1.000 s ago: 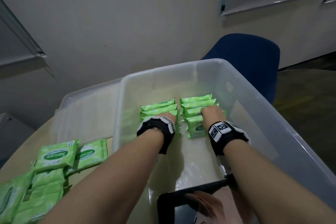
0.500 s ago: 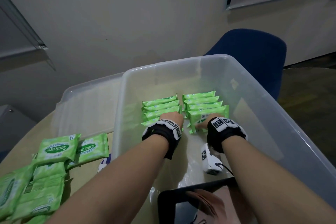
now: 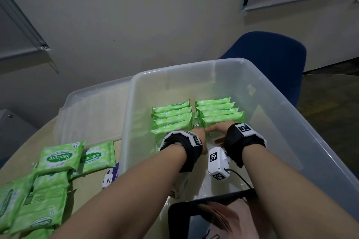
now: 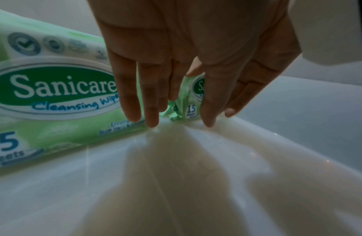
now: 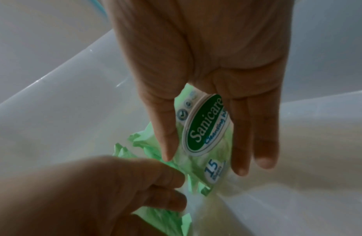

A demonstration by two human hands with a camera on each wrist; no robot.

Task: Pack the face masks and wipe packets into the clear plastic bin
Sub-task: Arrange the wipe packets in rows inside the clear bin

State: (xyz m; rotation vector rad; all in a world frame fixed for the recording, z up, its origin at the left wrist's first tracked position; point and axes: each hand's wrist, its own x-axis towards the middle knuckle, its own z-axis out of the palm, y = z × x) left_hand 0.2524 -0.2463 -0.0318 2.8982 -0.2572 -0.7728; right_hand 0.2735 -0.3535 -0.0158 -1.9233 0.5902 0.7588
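Observation:
Two rows of green Sanicare wipe packets stand on edge in the clear plastic bin (image 3: pixel 174 68): a left row (image 3: pixel 172 118) and a right row (image 3: pixel 217 112). Both hands are low inside the bin at the near ends of the rows. My left hand (image 3: pixel 200 134) has straight fingers (image 4: pixel 151 111) pointing down at the bin floor, against the nearest left packet (image 4: pixel 54 89). My right hand (image 3: pixel 215 132) lays its thumb and straight fingers (image 5: pixel 241 151) flat on the face of the nearest right packet (image 5: pixel 204 124). Neither hand holds a packet.
Several loose wipe packets (image 3: pixel 58 157) lie on the wooden table left of the bin. The clear lid (image 3: pixel 93 106) lies behind them. A white and blue packet (image 3: pixel 110 178) shows under my left forearm. A blue chair (image 3: pixel 272 54) stands behind the bin.
My right hand has come off the top of the right row and dropped to its near face. My left hand has drawn back slightly. The rows now stand more upright and even.

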